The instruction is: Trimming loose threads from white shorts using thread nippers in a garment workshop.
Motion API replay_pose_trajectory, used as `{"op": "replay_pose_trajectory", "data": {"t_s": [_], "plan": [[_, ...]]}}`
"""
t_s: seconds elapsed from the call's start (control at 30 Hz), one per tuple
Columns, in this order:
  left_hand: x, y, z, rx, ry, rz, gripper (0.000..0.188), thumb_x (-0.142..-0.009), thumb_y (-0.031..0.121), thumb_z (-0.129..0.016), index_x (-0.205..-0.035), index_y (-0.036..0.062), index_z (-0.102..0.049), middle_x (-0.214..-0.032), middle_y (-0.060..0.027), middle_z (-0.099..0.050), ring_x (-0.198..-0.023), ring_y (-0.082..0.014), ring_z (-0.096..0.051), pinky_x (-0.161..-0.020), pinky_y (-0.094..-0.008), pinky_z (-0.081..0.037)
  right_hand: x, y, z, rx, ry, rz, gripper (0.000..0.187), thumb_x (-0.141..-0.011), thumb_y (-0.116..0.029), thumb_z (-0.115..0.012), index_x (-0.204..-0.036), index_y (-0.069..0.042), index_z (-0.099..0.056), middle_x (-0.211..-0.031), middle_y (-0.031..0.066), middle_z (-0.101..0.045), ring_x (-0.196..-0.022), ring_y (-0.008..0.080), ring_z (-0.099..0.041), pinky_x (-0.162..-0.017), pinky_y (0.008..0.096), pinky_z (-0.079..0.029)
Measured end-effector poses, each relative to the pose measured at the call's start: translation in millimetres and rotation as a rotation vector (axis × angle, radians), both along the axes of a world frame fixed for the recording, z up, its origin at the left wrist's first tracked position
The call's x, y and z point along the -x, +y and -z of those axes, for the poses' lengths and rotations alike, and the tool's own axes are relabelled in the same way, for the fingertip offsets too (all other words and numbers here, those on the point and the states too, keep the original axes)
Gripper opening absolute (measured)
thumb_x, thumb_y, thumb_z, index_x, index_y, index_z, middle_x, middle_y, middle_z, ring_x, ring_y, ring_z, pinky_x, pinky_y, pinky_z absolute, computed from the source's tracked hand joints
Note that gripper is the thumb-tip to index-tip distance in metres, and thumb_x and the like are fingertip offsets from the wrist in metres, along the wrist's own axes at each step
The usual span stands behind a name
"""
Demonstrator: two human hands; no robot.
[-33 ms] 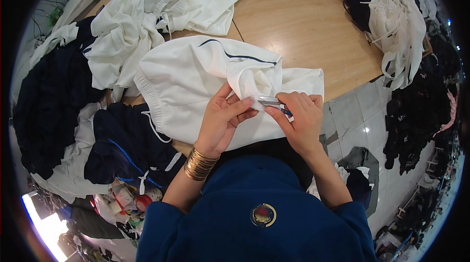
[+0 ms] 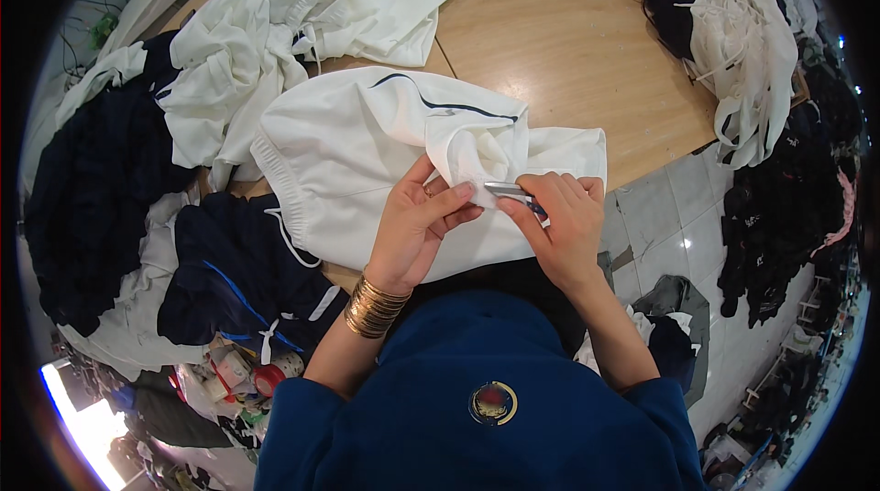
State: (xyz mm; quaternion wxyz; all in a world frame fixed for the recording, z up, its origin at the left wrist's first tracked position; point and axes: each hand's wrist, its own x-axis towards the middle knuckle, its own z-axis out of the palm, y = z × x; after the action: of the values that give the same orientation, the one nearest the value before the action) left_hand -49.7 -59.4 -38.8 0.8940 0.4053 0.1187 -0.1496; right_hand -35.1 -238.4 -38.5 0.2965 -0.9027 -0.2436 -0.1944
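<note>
White shorts (image 2: 344, 138) with an elastic waistband, a white drawstring and a dark piping line lie on the table in front of me. My left hand (image 2: 423, 216), with gold bangles at the wrist, pinches a folded hem of the shorts between thumb and fingers. Held in my right hand (image 2: 561, 216) are small thread snips (image 2: 504, 189) with metal blades and a dark blue handle. The blades point left and are together, close to the left thumb and against the pinched cloth. Any thread there is too small to make out.
More white garments (image 2: 229, 69) are heaped at the far left of the wooden table (image 2: 541, 23), beside a dark navy pile (image 2: 101, 207). Navy shorts (image 2: 238, 262) lie nearer. A bundle of white and black clothes (image 2: 742, 51) sits at the right edge, above a tiled floor (image 2: 655, 202).
The snips' blades, slightly apart before, have come together. Both hands and the white shorts stay in the same place.
</note>
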Motion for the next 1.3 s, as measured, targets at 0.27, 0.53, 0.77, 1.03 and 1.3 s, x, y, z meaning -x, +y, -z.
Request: {"op": "replay_pose_trajectory", "data": {"t_s": [0.27,0.53,0.77,1.03,1.3], "plan": [[1.0,-2.9,0.7,-0.095,-0.06,-0.033,0.046,-0.083,0.002,-0.06,-0.126,0.0031,-0.045,-0.111,-0.0083,-0.059,-0.097,-0.0134,-0.058,-0.079,-0.0289,-0.051,0.3,-0.9,-5.2,-0.009,0.064,0.007,0.022,-0.079,-0.031,-0.066,-0.083,-0.01,-0.059,-0.068,-0.0012,-0.057,-0.059,0.0149,-0.051,-0.063,0.0313,-0.029],[0.4,-4.1,-0.4,-0.275,-0.173,-0.075,0.042,-0.081,0.001,-0.063,-0.121,-0.0002,-0.049,-0.106,-0.0063,-0.06,-0.093,-0.0111,-0.057,-0.079,-0.0279,-0.05,-1.8,-1.7,-9.4,0.009,0.101,-0.013,0.023,-0.081,-0.032,-0.064,-0.084,-0.011,-0.059,-0.069,-0.0002,-0.058,-0.06,0.0151,-0.052,-0.064,0.0312,-0.028],[-0.7,-4.0,-1.1,-0.306,-0.208,-0.082,0.041,-0.08,0.0,-0.064,-0.119,-0.0012,-0.05,-0.102,-0.0061,-0.061,-0.088,-0.0091,-0.056,-0.078,-0.025,-0.048,-2.4,-2.4,-10.5,0.009,0.089,-0.025,0.023,-0.081,-0.032,-0.064,-0.084,-0.01,-0.058,-0.069,0.0001,-0.058,-0.06,0.0152,-0.052,-0.064,0.0313,-0.028],[0.3,-3.9,2.6,-0.351,-0.233,-0.057,0.042,-0.08,0.002,-0.065,-0.119,-0.0008,-0.051,-0.096,-0.0033,-0.063,-0.079,-0.0044,-0.052,-0.072,-0.0193,-0.042,-2.0,0.4,-12.2,0.015,0.112,-0.031,0.023,-0.081,-0.032,-0.064,-0.084,-0.01,-0.059,-0.067,0.0001,-0.058,-0.058,0.015,-0.052,-0.063,0.0311,-0.028],[0.9,-4.6,2.4,-0.365,-0.24,-0.051,0.042,-0.08,0.002,-0.065,-0.119,-0.0008,-0.051,-0.095,-0.0029,-0.063,-0.078,-0.0042,-0.052,-0.071,-0.0187,-0.042,-2.7,0.6,-11.3,0.018,0.075,-0.032,0.022,-0.08,-0.031,-0.064,-0.083,-0.011,-0.058,-0.068,-0.001,-0.058,-0.058,0.0146,-0.051,-0.063,0.0315,-0.029]]}}
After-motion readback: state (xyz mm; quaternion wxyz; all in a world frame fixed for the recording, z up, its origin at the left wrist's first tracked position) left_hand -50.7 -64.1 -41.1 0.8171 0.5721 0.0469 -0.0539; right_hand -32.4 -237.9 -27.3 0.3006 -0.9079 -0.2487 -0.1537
